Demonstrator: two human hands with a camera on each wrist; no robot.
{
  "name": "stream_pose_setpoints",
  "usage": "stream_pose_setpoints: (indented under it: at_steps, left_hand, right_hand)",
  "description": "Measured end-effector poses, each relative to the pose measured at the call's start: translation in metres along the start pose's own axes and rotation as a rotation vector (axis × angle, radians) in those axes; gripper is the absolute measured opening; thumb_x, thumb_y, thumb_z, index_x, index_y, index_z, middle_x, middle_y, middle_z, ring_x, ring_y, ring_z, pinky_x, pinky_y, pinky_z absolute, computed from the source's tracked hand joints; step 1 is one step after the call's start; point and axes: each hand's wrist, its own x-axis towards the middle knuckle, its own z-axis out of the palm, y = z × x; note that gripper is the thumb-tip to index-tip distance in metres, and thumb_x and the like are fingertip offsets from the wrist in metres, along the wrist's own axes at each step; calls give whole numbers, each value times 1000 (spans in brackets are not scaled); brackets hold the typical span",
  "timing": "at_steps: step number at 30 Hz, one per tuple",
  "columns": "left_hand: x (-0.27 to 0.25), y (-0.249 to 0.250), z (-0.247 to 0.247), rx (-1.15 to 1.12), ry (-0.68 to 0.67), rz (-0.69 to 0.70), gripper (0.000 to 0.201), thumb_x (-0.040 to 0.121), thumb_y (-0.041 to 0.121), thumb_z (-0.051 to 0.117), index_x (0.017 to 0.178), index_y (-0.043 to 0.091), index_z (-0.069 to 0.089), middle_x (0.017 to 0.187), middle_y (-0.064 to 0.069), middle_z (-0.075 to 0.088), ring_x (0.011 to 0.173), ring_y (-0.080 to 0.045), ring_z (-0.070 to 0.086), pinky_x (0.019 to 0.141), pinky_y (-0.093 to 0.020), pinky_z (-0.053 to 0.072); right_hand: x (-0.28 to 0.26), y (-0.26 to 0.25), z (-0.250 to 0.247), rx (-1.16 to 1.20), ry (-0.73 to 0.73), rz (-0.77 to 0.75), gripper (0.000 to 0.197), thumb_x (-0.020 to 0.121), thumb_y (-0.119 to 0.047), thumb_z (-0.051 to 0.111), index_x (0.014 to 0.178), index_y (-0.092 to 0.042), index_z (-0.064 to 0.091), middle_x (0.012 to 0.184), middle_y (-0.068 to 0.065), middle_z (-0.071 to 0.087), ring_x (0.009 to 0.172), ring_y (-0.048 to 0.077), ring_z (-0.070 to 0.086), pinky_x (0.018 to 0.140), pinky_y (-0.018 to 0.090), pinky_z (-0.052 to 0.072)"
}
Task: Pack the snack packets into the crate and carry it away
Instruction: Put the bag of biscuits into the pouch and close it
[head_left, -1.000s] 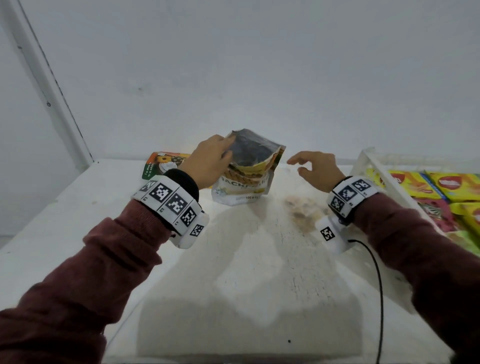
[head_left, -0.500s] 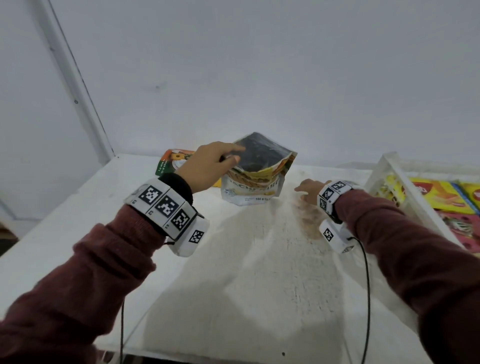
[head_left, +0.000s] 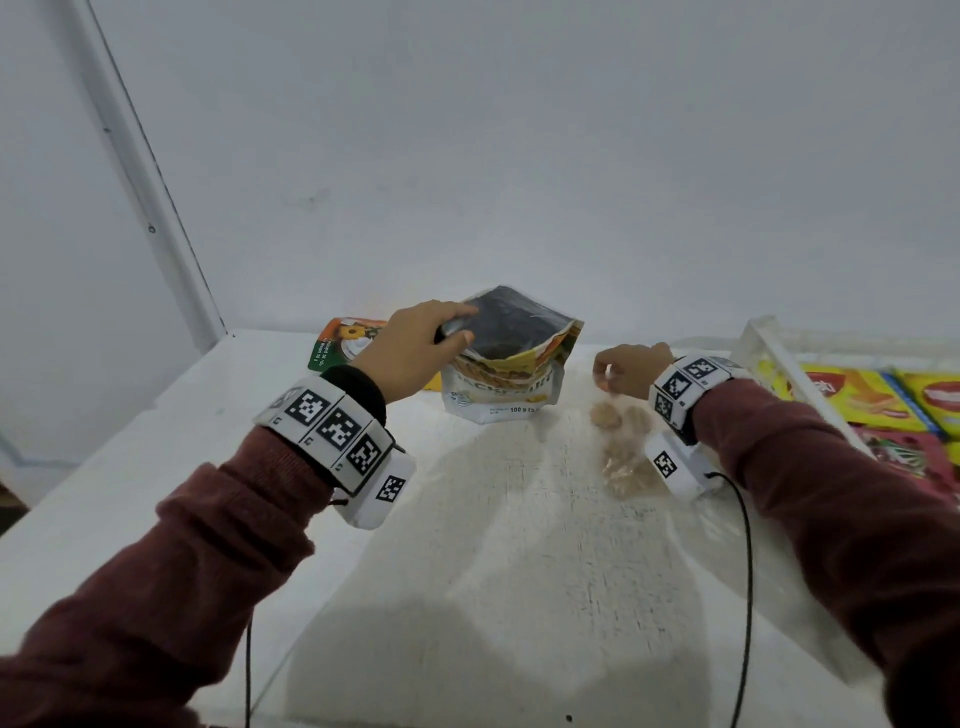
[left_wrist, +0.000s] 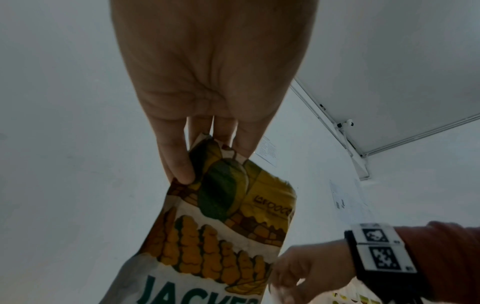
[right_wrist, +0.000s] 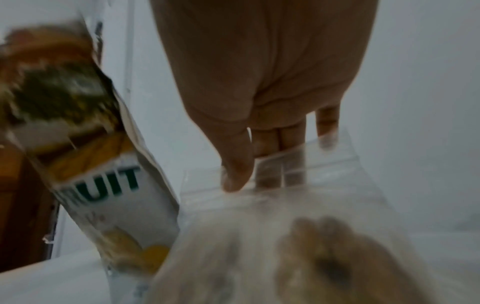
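A person in dark red sleeves is standing at a white bench (head_left: 493, 561) set against a pale wall. The landmark here is the pouch (head_left: 506, 374), a jackfruit snack pack standing upright toward the back of the bench with its mouth gaping open.

The left hand (head_left: 410, 353) is reaching over the pouch's left side, and its grip is pinching the upper rim there: in the left wrist view the thumb is pressing on the printed front while the other fingers (left_wrist: 226, 131) are going behind the rim. The pouch (left_wrist: 221, 236) is hanging below that hand in that view.

Just right of the pouch, the right hand (head_left: 631, 370) is holding the top of a clear bag (head_left: 621, 447). In the right wrist view its thumb and fingers (right_wrist: 237, 164) are pinching the bag's (right_wrist: 280, 216) sealed strip, so that grip is clamped on the bag. The bag is holding several round pale-brown pieces, blurred, and it is trailing from the hand toward the person across the bench; whether its lower end is touching the surface I cannot tell. The pouch (right_wrist: 103, 164) is showing right beside it.

Behind the pouch to its left, a green and orange packet (head_left: 345, 343) is lying flat, partly hidden by the left hand.

Well to the right of the pouch, the white crate (head_left: 774, 364) is sitting at the bench's edge, with yellow packets (head_left: 862, 395) lying flat inside it and a reddish one nearer the person.

Both wrists are wearing white bands with black square markers, and a black cable is running down from each.
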Motion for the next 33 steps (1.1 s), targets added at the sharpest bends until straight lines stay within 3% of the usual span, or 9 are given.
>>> stream_pose_setpoints:
  at_steps: [4, 8, 11, 14, 19, 22, 27, 29, 33]
  left_hand:
    - [2, -2, -1, -14, -17, 0, 40, 96, 20, 45, 136, 14, 45, 136, -6, 50, 123, -19, 46, 88, -14, 29]
    - [3, -3, -1, -21, -34, 6, 40, 96, 20, 45, 136, 14, 44, 137, -7, 50, 123, -20, 46, 89, -17, 30]
    - [3, -5, -1, -23, -34, 13, 40, 96, 20, 46, 136, 14, 45, 136, -7, 50, 123, -21, 46, 89, -16, 29]
    - [3, -7, -2, -10, -45, 20, 40, 96, 20, 45, 136, 14, 44, 135, -9, 50, 122, -21, 46, 87, -16, 29]
    - [1, -7, -3, -4, -62, 37, 41, 97, 20, 44, 137, 13, 43, 137, -8, 48, 125, -22, 44, 91, -17, 29]
    - [0, -7, -4, -1, -70, 41, 41, 97, 20, 44, 137, 13, 42, 139, -8, 47, 126, -22, 43, 96, -20, 30]
    - [-1, -7, -5, 1, -79, 43, 41, 97, 19, 44, 138, 12, 42, 140, -9, 46, 128, -22, 42, 99, -23, 31]
    - [-1, -7, -5, 1, -80, 41, 41, 97, 19, 44, 138, 12, 42, 140, -9, 46, 128, -22, 42, 100, -23, 31]
    - [-1, -8, -5, -6, -77, 48, 41, 97, 18, 44, 138, 12, 42, 139, -9, 47, 127, -22, 43, 99, -23, 31]
  right_hand:
    - [-22, 0, -30, 239, 15, -100, 15, 91, -12, 48, 82, -24, 51, 70, -2, 59, 78, 19, 56, 78, 28, 43]
    - [-46, -2, -48, 358, 151, -155, 17, 89, -2, 46, 82, -14, 56, 67, 3, 58, 74, 22, 58, 80, 33, 47]
    - [-61, -7, -43, 390, 231, -195, 11, 89, -5, 52, 87, -11, 61, 77, 7, 61, 78, 23, 57, 78, 31, 45]
    - [-69, -12, -23, 363, 157, -226, 9, 89, -7, 55, 89, -11, 63, 88, 11, 64, 83, 24, 57, 77, 26, 41]
    - [-73, -16, -2, 468, 131, -136, 17, 92, -7, 49, 106, -15, 49, 68, 5, 52, 70, 19, 51, 73, 29, 42]
    - [-75, -16, 2, 544, 105, -100, 17, 94, -7, 44, 100, -22, 40, 58, 0, 43, 63, 17, 45, 67, 27, 39]
    - [-71, -24, 2, 638, 91, -62, 25, 89, -3, 49, 76, -24, 49, 64, -3, 41, 59, 12, 36, 59, 21, 31]
    - [-71, -26, 2, 563, 64, -55, 14, 84, -11, 62, 85, -20, 52, 69, -9, 39, 62, 5, 36, 58, 17, 28]
    - [-69, -23, 3, 426, -11, -55, 42, 69, -16, 78, 101, -25, 51, 100, -4, 45, 89, 12, 44, 70, 20, 37]
